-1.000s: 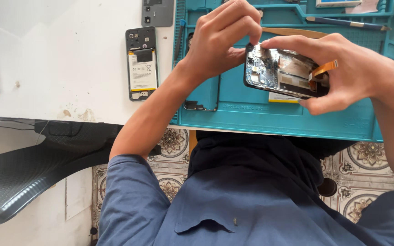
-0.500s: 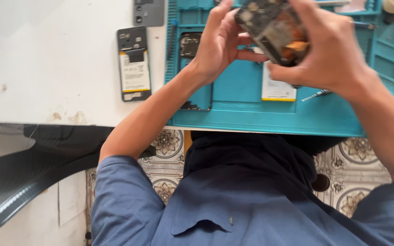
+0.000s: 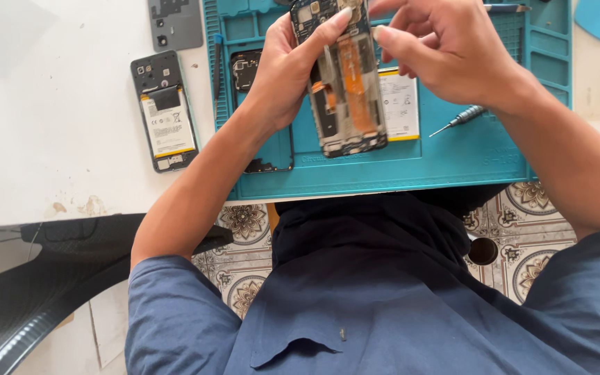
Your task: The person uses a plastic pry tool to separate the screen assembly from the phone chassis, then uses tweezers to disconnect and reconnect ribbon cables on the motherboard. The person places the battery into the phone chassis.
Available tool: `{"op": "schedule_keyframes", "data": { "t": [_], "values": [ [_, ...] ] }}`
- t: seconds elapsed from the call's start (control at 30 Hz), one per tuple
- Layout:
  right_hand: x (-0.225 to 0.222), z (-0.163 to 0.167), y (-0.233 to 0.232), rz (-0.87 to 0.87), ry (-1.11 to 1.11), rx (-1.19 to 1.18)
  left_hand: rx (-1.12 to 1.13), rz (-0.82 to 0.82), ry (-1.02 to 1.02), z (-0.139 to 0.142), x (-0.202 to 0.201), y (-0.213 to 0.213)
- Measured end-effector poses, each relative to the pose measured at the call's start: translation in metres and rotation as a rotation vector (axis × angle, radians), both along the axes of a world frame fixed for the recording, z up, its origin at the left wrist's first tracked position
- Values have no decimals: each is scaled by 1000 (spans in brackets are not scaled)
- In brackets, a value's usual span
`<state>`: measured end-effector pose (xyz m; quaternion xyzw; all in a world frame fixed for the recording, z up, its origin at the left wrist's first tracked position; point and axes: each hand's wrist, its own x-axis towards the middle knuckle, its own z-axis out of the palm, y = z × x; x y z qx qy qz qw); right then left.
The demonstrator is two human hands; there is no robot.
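1. Opened phone (image 3: pixel 345 90) sits upright in your grip, above the mat's centre: flat black rectangle, back off, orange flex strip running down its middle, green board at 12 o'clock, bare metal frame.
2. Left hand (image 3: pixel 282 73) wraps the phone's edge from 9 o'clock, thumb laid across the top of the board. Right hand (image 3: pixel 446 52) comes in from 3 o'clock, fingers curled, tips pressed to the phone's upper edge; can't tell if they pinch anything.
3. Vs. 0.5 s ago: phone has turned from tilted to near vertical and dropped lower in view; right hand no longer covers it, so the flex shows.
4. Teal mat (image 3: pixel 453 163), rubbery, w/ moulded tray pockets along top and right. On it: white-label battery (image 3: pixel 398 104) just right of the phone, small screwdriver (image 3: pixel 461 119) at 4 o'clock, dark frame part (image 3: pixel 267 156) under your left wrist.
5. On the white table (image 3: pixel 50 104) at 9 o'clock: second opened phone (image 3: pixel 164 111) w/ its battery in; grey back cover (image 3: pixel 175 22) at 11 o'clock.
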<state>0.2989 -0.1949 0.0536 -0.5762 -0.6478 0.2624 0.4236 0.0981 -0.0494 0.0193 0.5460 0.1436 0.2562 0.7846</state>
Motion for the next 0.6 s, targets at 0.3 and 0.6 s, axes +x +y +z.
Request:
{"op": "schedule_keyframes", "data": {
  "t": [0.3, 0.6],
  "values": [
    [0, -10, -4, 44, 350, 65, 496, 107, -75, 9, -5, -19],
    [-23, 17, -11, 108, -186, 387, 710, 370, -116, 23, -14, -48]
  ]
}}
